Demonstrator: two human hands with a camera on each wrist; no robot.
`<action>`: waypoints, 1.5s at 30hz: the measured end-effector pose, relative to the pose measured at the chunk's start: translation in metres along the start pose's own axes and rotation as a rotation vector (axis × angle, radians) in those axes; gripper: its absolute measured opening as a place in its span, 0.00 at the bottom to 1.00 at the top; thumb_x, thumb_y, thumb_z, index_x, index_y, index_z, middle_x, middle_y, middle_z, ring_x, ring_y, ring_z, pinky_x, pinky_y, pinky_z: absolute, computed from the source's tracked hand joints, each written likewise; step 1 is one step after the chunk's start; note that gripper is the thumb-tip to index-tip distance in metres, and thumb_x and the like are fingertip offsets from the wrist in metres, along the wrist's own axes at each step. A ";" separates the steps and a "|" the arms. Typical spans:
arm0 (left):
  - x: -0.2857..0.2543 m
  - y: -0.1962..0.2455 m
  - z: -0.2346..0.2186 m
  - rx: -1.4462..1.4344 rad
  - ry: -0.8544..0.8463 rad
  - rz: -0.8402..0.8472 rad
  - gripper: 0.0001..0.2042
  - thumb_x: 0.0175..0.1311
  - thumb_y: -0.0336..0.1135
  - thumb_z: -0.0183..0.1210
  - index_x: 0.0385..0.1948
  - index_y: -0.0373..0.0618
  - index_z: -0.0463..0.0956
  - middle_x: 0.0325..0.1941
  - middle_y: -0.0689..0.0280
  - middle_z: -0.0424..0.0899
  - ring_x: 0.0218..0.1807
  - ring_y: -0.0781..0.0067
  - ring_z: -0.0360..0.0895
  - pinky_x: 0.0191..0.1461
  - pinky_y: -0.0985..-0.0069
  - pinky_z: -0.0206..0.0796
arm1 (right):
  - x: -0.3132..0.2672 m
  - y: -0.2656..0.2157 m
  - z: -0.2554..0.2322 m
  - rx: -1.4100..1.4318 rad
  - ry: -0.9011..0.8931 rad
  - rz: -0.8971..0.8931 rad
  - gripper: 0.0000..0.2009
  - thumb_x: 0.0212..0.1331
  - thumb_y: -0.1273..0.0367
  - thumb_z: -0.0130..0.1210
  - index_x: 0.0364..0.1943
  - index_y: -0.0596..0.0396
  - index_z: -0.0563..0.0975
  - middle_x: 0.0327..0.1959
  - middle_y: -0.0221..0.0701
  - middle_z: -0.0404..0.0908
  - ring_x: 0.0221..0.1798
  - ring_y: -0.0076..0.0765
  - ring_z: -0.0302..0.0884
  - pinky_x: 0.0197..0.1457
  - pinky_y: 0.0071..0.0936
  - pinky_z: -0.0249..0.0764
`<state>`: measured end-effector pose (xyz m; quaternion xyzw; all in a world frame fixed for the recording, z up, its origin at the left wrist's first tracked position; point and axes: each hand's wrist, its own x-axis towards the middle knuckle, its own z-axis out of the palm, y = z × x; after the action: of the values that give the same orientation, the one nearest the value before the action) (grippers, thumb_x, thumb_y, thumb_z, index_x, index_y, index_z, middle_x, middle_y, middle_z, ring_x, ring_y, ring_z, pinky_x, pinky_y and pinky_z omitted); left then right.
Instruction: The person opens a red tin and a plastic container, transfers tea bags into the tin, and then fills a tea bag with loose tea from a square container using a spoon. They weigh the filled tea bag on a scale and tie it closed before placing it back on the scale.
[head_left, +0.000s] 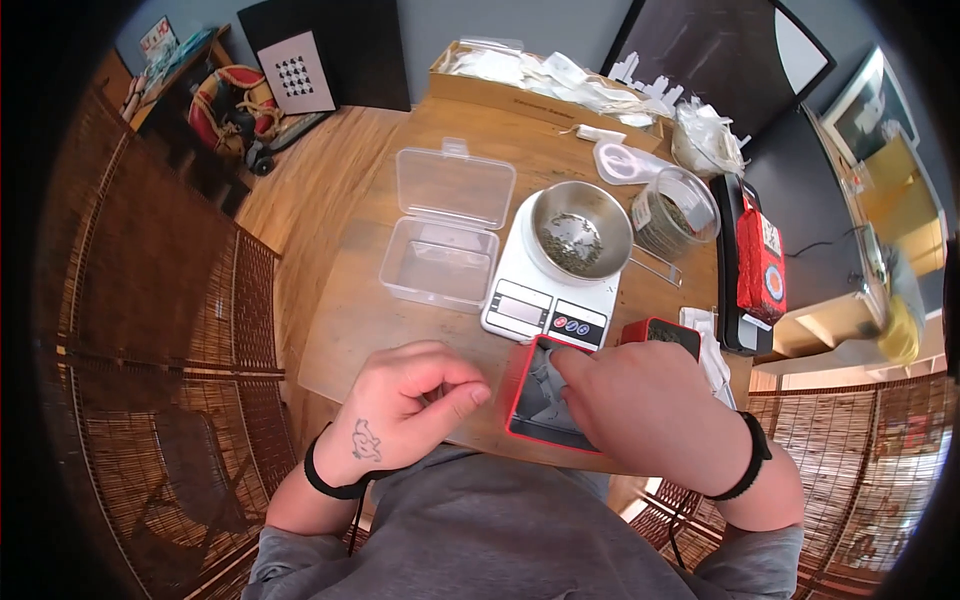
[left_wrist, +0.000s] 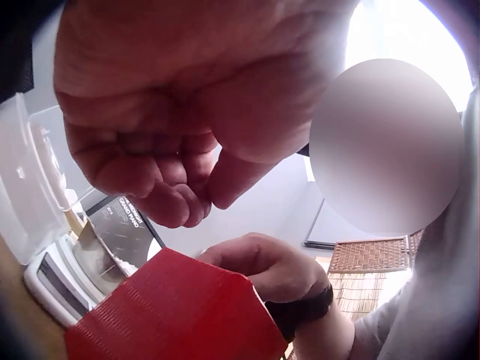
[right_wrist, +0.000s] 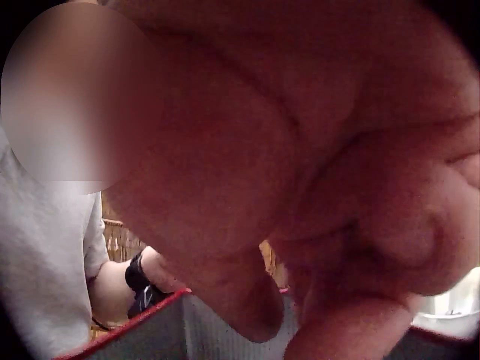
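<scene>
My right hand [head_left: 645,400] reaches down into an open red box [head_left: 513,425] with a dark grey inside. Pale, filmy pieces [head_left: 545,390] lie in it beside the fingers. In the right wrist view, the thumb [right_wrist: 259,319] points down past the red rim, apart from the finger beside it. My left hand [head_left: 412,400] hovers left of the box, fingers loosely curled, thumb tip close to the fingertips, nothing visible in it. Beyond the box, a white kitchen scale [head_left: 510,270] carries a steel bowl [head_left: 625,240] with some dried leaves [head_left: 570,245] in it.
An open clear plastic case [head_left: 440,265] lies left of the scale. A second red box [head_left: 672,335] of dried leaves, a clear jar [head_left: 690,205] and a red packet [head_left: 762,265] stand right. A cardboard box [head_left: 545,110] of white packets stands behind.
</scene>
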<state>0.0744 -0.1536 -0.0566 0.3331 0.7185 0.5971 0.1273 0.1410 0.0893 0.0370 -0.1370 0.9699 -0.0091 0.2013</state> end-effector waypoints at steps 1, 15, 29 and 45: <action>-0.004 -0.006 -0.002 0.005 0.001 0.012 0.03 0.68 0.27 0.69 0.36 0.39 0.86 0.30 0.65 0.82 0.28 0.75 0.75 0.32 0.76 0.65 | 0.008 -0.004 0.000 -0.006 -0.099 0.057 0.12 0.63 0.64 0.63 0.46 0.52 0.80 0.29 0.34 0.87 0.32 0.46 0.89 0.31 0.43 0.81; -0.025 -0.037 -0.029 -0.107 0.002 0.005 0.02 0.67 0.27 0.69 0.35 0.40 0.86 0.28 0.64 0.82 0.26 0.73 0.76 0.30 0.74 0.65 | 0.029 -0.014 0.016 0.042 -0.321 0.100 0.10 0.59 0.73 0.59 0.43 0.63 0.80 0.32 0.48 0.87 0.39 0.57 0.88 0.43 0.49 0.83; -0.006 -0.005 -0.027 -0.119 -0.087 0.104 0.02 0.66 0.26 0.69 0.37 0.40 0.87 0.30 0.64 0.83 0.28 0.72 0.78 0.31 0.75 0.68 | -0.049 0.013 -0.030 0.651 0.217 0.168 0.10 0.63 0.71 0.68 0.48 0.56 0.89 0.37 0.40 0.91 0.37 0.39 0.90 0.41 0.31 0.82; 0.132 0.096 0.081 0.317 -0.574 0.447 0.24 0.61 0.37 0.73 0.59 0.41 0.81 0.52 0.56 0.86 0.52 0.54 0.86 0.53 0.63 0.79 | -0.131 0.060 0.013 1.149 0.725 0.044 0.07 0.70 0.75 0.64 0.46 0.62 0.88 0.38 0.32 0.92 0.40 0.23 0.89 0.45 0.23 0.82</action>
<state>0.0545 -0.0015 0.0416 0.6504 0.6467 0.3741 0.1368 0.2460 0.1832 0.0716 0.0230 0.8198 -0.5642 -0.0954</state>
